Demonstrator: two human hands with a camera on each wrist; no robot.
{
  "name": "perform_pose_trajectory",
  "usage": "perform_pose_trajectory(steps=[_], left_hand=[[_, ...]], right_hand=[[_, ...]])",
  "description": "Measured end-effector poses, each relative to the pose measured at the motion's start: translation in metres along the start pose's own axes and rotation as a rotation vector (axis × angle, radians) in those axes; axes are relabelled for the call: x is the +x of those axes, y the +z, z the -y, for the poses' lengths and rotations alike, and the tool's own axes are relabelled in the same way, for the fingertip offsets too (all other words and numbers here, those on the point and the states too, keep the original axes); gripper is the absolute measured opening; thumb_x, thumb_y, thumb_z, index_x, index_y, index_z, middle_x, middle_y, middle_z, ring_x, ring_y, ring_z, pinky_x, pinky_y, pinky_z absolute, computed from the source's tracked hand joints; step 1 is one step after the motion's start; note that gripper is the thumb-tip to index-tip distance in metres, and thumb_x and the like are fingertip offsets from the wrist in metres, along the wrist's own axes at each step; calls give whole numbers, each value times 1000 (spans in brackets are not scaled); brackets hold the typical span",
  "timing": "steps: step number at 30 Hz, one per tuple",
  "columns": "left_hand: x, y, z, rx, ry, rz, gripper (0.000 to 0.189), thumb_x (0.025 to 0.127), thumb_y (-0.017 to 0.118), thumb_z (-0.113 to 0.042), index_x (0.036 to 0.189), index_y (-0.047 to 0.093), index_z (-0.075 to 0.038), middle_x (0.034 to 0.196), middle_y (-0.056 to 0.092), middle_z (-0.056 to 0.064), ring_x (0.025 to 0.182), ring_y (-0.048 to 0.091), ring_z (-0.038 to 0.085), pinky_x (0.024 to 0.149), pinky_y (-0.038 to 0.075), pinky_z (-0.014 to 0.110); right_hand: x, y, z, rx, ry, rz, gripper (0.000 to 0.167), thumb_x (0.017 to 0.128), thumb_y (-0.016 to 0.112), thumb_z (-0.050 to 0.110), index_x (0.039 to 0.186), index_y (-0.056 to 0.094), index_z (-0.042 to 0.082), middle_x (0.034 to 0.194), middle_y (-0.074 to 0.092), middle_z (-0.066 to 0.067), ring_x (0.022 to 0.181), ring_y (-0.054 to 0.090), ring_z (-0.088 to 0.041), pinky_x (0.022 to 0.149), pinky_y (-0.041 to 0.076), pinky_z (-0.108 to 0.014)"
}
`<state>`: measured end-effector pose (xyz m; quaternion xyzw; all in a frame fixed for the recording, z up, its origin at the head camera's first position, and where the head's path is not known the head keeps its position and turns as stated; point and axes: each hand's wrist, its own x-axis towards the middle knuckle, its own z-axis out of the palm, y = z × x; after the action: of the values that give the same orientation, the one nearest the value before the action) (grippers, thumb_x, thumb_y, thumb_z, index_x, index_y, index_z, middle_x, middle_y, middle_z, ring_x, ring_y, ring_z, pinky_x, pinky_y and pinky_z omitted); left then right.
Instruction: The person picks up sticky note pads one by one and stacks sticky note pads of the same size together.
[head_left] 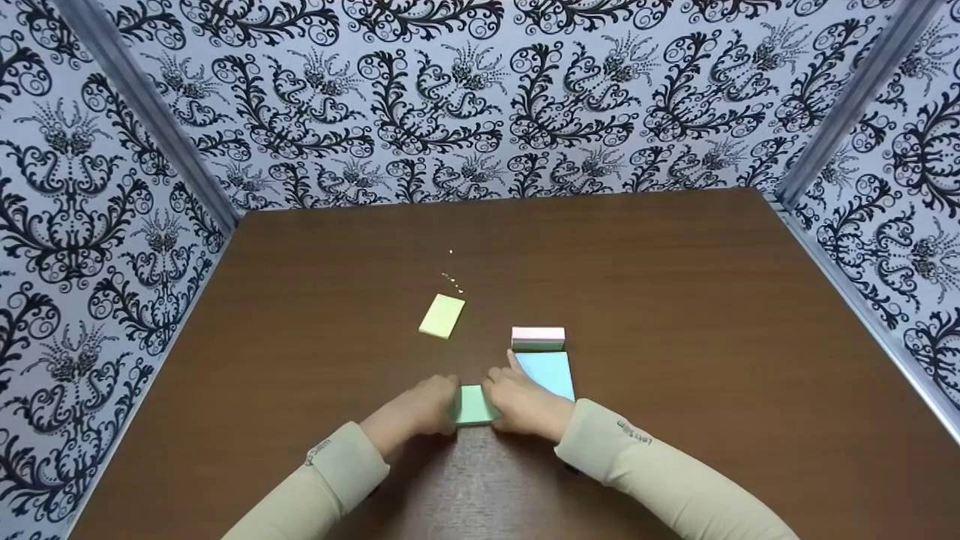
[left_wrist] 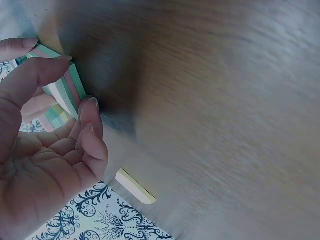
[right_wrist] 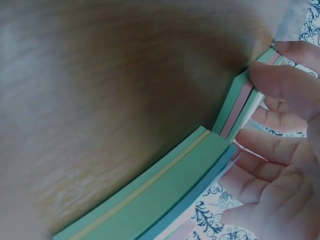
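Observation:
A small stack of sticky-note pads with a green top (head_left: 474, 405) lies between my two hands near the table's front. My left hand (head_left: 431, 405) grips its left side, with the thumb on the near edge in the left wrist view. From the other side my right hand (head_left: 525, 401) holds the same stack (right_wrist: 240, 105), whose edge shows green and pink layers. Beside the right hand is a larger stack with a light blue top (head_left: 547, 373), partly covered by that hand. Its layered side (right_wrist: 160, 195) shows green, yellow and blue.
Behind the blue-topped stack stands a pink-topped block of layered notes (head_left: 538, 338). A pale yellow pad (head_left: 442, 316) lies farther back on the left, with several tiny pale scraps (head_left: 452, 280) beyond it. Patterned walls (head_left: 465, 97) border the brown table (head_left: 660, 285).

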<state>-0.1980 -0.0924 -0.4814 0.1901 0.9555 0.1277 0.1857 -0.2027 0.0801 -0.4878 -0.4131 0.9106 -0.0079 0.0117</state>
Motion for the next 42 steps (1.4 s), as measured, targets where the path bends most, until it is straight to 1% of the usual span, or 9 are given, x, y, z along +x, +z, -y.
perform_pose_trajectory(steps=[5,11,14,18,21,25,30,34,42], left_hand=[[-1,0,-2,21,5,-3,47,64,76,-3,104,51,2,86,57,13,73,50,18,65,48,35],[-2,1,-3,27,12,-7,48,64,76,-4,104,50,2,88,58,14,76,53,20,68,48,35],[-2,1,-3,22,17,-12,47,64,75,-2,103,50,2,87,57,13,73,51,19,66,47,34],[-2,2,-3,30,29,-27,45,62,73,1,101,50,2,83,57,12,68,47,18,62,44,32],[-3,2,-3,38,18,-28,45,62,73,0,101,50,1,82,56,11,67,46,17,62,44,32],[-3,3,-3,35,-3,-17,46,63,74,-1,101,50,1,83,56,11,68,47,17,63,45,33],[-2,3,-2,37,-4,-15,46,63,74,-2,101,50,1,83,56,12,69,48,18,65,46,34],[-3,4,-1,38,6,-23,51,63,75,-4,106,49,3,86,57,13,74,52,20,69,48,36],[-6,5,4,-21,18,-26,58,66,74,-5,115,45,5,100,57,17,87,54,24,76,47,38]], right_hand=[[0,-1,0,11,0,5,40,70,75,25,97,62,-1,86,57,-8,83,55,-23,101,27,-55],[0,-2,1,-7,12,4,36,69,75,26,92,63,2,84,57,-6,79,55,-21,101,25,-57],[0,-2,1,-21,23,5,33,68,76,27,88,63,5,84,57,-5,77,53,-21,100,24,-60],[-1,-2,2,-61,33,-17,32,66,77,28,85,63,6,84,57,-5,78,53,-21,101,23,-60],[-1,-1,3,-76,39,-35,34,65,77,28,86,63,6,83,58,-5,78,53,-21,101,23,-59],[-1,-1,4,-64,41,-33,32,65,76,26,85,62,5,82,58,-6,78,55,-21,102,23,-58],[-1,-2,4,-18,43,-21,33,66,76,23,88,62,3,85,58,-8,82,55,-22,102,25,-57],[-1,-3,4,-2,38,-27,34,65,76,21,89,61,2,85,58,-8,82,55,-23,101,26,-57],[-1,-3,4,27,60,-3,41,68,76,22,99,61,0,90,58,-9,85,55,-24,103,22,-57]])
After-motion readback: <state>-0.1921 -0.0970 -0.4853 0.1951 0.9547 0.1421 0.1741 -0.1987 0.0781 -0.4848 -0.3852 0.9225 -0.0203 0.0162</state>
